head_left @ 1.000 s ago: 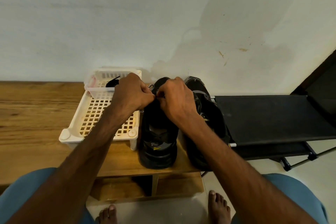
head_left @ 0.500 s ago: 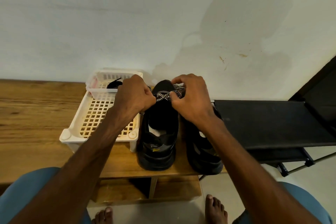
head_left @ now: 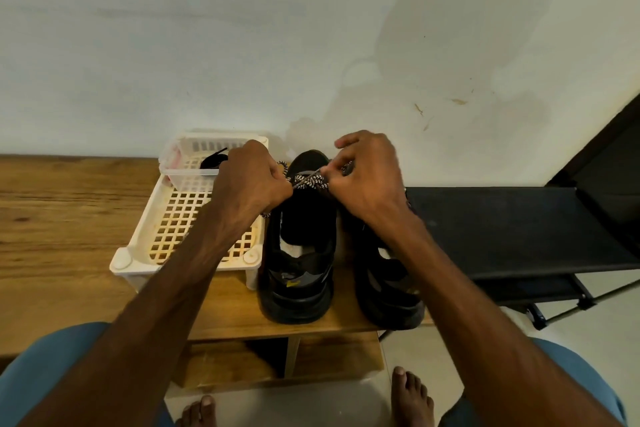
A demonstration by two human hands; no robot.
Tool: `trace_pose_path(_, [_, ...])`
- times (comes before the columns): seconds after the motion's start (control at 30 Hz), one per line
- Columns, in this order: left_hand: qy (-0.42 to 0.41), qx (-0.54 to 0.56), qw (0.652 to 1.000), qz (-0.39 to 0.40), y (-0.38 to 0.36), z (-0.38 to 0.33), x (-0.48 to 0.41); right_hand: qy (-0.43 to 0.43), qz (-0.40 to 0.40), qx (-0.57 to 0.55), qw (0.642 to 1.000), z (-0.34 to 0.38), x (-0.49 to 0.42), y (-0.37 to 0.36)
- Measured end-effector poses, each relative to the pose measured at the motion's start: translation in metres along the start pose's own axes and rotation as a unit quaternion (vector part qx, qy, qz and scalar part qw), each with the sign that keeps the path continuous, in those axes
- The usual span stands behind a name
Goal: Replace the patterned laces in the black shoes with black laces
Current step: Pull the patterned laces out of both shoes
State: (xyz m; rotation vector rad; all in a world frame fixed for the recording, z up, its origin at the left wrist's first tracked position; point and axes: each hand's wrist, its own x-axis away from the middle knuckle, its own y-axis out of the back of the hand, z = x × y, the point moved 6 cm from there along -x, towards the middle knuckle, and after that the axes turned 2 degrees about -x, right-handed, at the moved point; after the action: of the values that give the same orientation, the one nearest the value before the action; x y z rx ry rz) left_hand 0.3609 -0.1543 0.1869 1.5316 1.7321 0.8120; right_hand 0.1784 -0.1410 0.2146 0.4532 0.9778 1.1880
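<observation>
Fingers of both hands curl onto the patterned lace point(head_left: 310, 181) at the tongue of the left shoe point(head_left: 301, 246). The right hand point(head_left: 363, 180) pinches the knot with its fingertips point(head_left: 329, 173), and the left hand point(head_left: 251, 180) grips a strand in a closed fist. I judge the task barely begun: this lace is only being untied, not yet drawn from the eyelets. The right shoe point(head_left: 388, 284), at three o'clock, lies mostly under the forearm, so its lacing is hard to tell. The black laces point(head_left: 213, 161) wait at ten o'clock in the white basket point(head_left: 121, 263) on the wooden table point(head_left: 69, 218). A black rack point(head_left: 502, 229) stands further out at three o'clock. Only the hands hide the knot.
</observation>
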Motion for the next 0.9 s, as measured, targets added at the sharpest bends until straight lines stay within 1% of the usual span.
trace_pose_path(0.1, [0.004, -0.004, 1.0, 0.006, -0.002, 0.002, -0.002, -0.085, -0.089, -0.032, 0.992, -0.027, 0.0, 0.038])
trace_pose_path(0.17, [0.0, -0.006, 1.0, 0.006, -0.003, 0.0, -0.002, -0.113, -0.104, -0.037, 0.987, -0.039, 0.004, 0.046])
trace_pose_path(0.23, [-0.005, -0.018, 1.0, -0.002, -0.002, -0.001, -0.001, -0.112, -0.077, -0.02, 0.991, -0.039, 0.007, 0.039])
trace_pose_path(0.3, [-0.009, -0.022, 1.0, -0.003, -0.001, -0.004, 0.001, -0.069, -0.043, 0.027, 0.996, -0.028, 0.008, 0.029])
trace_pose_path(0.37, [-0.018, -0.017, 1.0, 0.005, 0.0, -0.007, 0.003, -0.01, 0.014, 0.036, 0.999, -0.007, 0.012, 0.015])
trace_pose_path(0.4, [-0.024, -0.015, 1.0, 0.006, 0.0, -0.008, 0.004, 0.026, 0.047, 0.046, 0.998, 0.005, 0.015, 0.007])
trace_pose_path(0.47, [-0.031, -0.011, 0.999, 0.008, 0.0, -0.009, 0.005, 0.079, 0.109, 0.109, 0.985, 0.025, 0.022, -0.015])
trace_pose_path(0.53, [-0.035, -0.01, 0.999, 0.014, 0.0, -0.009, 0.005, 0.095, 0.142, 0.155, 0.973, 0.031, 0.026, -0.035])
trace_pose_path(0.67, [-0.036, -0.007, 0.999, 0.021, 0.001, -0.008, 0.005, 0.085, 0.119, 0.136, 0.98, 0.028, 0.02, -0.042])
trace_pose_path(0.73, [-0.028, -0.004, 0.999, 0.018, 0.001, -0.007, 0.005, 0.076, 0.13, 0.133, 0.98, 0.027, 0.019, -0.042])
trace_pose_path(0.8, [-0.016, -0.004, 1.0, 0.001, 0.001, -0.006, 0.004, 0.07, 0.135, 0.134, 0.979, 0.026, 0.019, -0.038])
trace_pose_path(0.9, [0.002, -0.005, 1.0, -0.027, 0.003, -0.002, 0.003, 0.06, 0.11, 0.14, 0.982, 0.024, 0.016, -0.019])
